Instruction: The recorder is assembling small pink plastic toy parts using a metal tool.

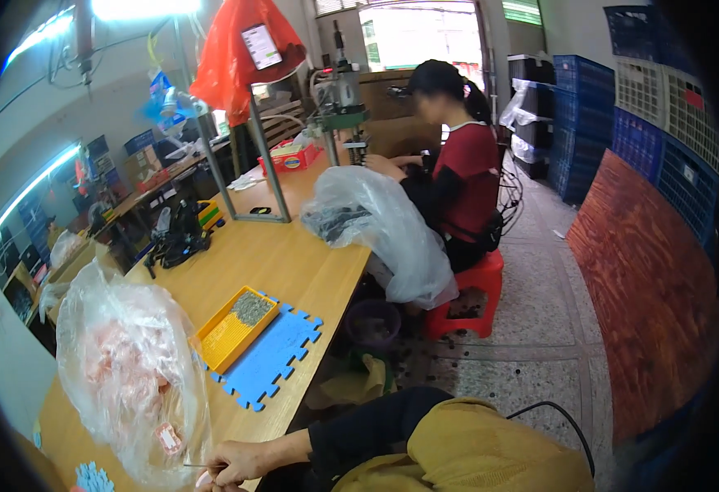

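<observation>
My right hand (238,462) is at the bottom edge, over the near side of the wooden table, its fingers closed on a thin rod-like piece (195,466) that sticks out to the left. What exactly the piece is, I cannot make out. A pinkish bit shows just under those fingers. Of my left hand no more than a skin-coloured sliver may show at the lower rim; its fingers are hidden. Beside my right hand lies a large clear plastic bag (89,312) with pinkish contents and a small label (169,439). Blue foam scraps (94,478) lie left of it.
A yellow tray (221,348) with small metal parts rests on a blue foam mat (271,361). A co-worker (466,172) sits on a red stool (467,299) at a bench machine (344,102). A cloudy plastic bag (388,217) hangs over the table edge. Blue crates (582,123) stand right.
</observation>
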A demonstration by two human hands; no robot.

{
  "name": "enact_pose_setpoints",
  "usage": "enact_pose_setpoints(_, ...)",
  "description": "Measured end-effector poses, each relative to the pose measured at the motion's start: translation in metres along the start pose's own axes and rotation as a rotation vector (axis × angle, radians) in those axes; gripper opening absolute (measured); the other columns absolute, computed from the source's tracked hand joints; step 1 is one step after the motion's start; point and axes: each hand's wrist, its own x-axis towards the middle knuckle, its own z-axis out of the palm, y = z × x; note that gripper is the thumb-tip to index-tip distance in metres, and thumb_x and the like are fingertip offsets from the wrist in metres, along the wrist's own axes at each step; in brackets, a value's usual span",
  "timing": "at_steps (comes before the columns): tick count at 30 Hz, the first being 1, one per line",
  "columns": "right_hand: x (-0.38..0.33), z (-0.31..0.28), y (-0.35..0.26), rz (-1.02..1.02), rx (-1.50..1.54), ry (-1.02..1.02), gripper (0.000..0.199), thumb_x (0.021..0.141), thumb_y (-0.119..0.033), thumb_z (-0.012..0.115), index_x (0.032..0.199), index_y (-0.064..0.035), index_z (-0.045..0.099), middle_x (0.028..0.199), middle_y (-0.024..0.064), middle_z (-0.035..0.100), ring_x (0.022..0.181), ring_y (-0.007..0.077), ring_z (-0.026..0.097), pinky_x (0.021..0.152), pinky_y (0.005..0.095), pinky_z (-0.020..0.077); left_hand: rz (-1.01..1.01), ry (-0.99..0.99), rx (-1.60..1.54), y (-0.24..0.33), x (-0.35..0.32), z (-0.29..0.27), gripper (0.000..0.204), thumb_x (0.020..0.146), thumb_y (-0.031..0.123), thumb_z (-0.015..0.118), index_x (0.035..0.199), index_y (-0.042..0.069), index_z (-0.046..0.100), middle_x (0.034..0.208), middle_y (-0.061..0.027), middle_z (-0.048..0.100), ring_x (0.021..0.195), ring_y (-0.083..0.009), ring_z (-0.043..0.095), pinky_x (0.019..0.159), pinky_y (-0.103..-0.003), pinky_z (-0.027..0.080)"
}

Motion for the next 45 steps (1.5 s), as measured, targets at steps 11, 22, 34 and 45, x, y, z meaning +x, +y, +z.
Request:
enact_pose_setpoints(11, 0.027, -0.003, 0.027, -0.185, -0.314, -0.031, 0.014, 0.080, -0.010, 0.059, 0.088, 0.0009, 0.064, 0.079, 0.0130, 0.059, 0.074, 0.0219, 0.059, 0.067, 0.0320, 0.0474, -0.253, 0.173, -0.669, -0.046, -0.013, -0.046, 0.065, 0.090, 0.009, 0.041, 0.149, 0.008, 0.014, 0.128, -0.0200, 0.051, 0.107, -0.0362, 0.059, 0.092, -0.047, 0.049)
enact_pose_setpoints(22, 0.068, 0.041, 0.054, -0.282, -0.541, -0.236, 0.009, 0.079, -0.008, 0.064, 0.086, -0.0015, 0.062, 0.084, 0.0118, 0.056, 0.073, 0.0302, 0.060, 0.063, 0.0377, 0.0472, -0.337, 0.179, -0.765, -0.052, -0.032, -0.083, 0.062, 0.097, 0.012, 0.045, 0.148, 0.000, 0.010, 0.123, -0.0194, 0.053, 0.104, -0.0324, 0.061, 0.088, -0.040, 0.052)
enact_pose_setpoints(34, 0.079, 0.041, 0.070, -0.270, -0.576, -0.241, 0.012, 0.080, -0.013, 0.065, 0.083, -0.0023, 0.062, 0.080, 0.0114, 0.056, 0.073, 0.0307, 0.061, 0.062, 0.0396, 0.0479, -0.318, 0.235, -0.719, -0.062, -0.027, -0.084, 0.061, 0.097, 0.013, 0.049, 0.148, 0.005, 0.017, 0.123, -0.0162, 0.054, 0.102, -0.0272, 0.062, 0.089, -0.038, 0.052)
enact_pose_setpoints(45, 0.070, 0.043, 0.067, -0.478, -0.850, -0.209, 0.021, 0.067, -0.002, 0.071, 0.086, -0.0034, 0.065, 0.078, 0.0078, 0.057, 0.066, 0.0261, 0.059, 0.056, 0.0351, 0.0484, -0.378, 0.306, -0.751, -0.068, -0.024, -0.082, 0.061, 0.097, 0.014, 0.045, 0.149, 0.005, 0.015, 0.126, -0.0175, 0.052, 0.107, -0.0277, 0.060, 0.093, -0.040, 0.049)
